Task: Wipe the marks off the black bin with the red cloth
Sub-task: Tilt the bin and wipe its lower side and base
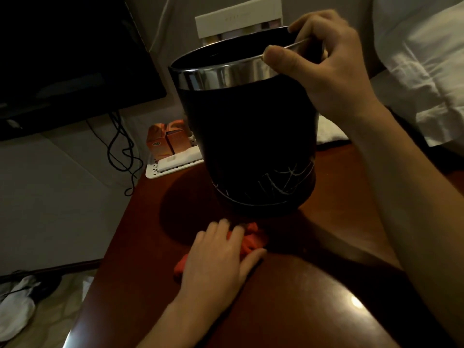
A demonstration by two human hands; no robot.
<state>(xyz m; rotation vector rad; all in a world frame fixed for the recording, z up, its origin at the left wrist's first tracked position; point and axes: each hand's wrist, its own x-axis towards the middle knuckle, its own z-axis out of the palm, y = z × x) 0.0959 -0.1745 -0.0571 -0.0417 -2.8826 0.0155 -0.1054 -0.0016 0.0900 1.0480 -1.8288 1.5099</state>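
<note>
Two hands share the work here, and the weak point is my right hand [324, 64]. It pinches the shiny metal rim of the black bin [251, 136], thumb outside and fingers hooked over the far edge, and the bin looks tipped toward me with its base near the middle of the table [288, 297]. I judge that a pinch so high could let the bin swivel or slide on the polished wood once I scrub low down, where the white marks [281, 180] sit just above the base. Pushing hard there could also shove the bin back toward the white tray [160, 173] and orange cartons [165, 140] at the table's far left corner.

My left hand [221, 257] lies over the red cloth [248, 241], fingers spread and only slightly bent, thumb out to the right. It rests on the cloth and does not yet grip it. The cloth is bunched on the table just in front of the bin's base, toward the left edge, and part of it pokes out behind my wrist. If I lift it loosely gathered, I expect it could slip from my fingers or smear instead of wiping clean.
</note>
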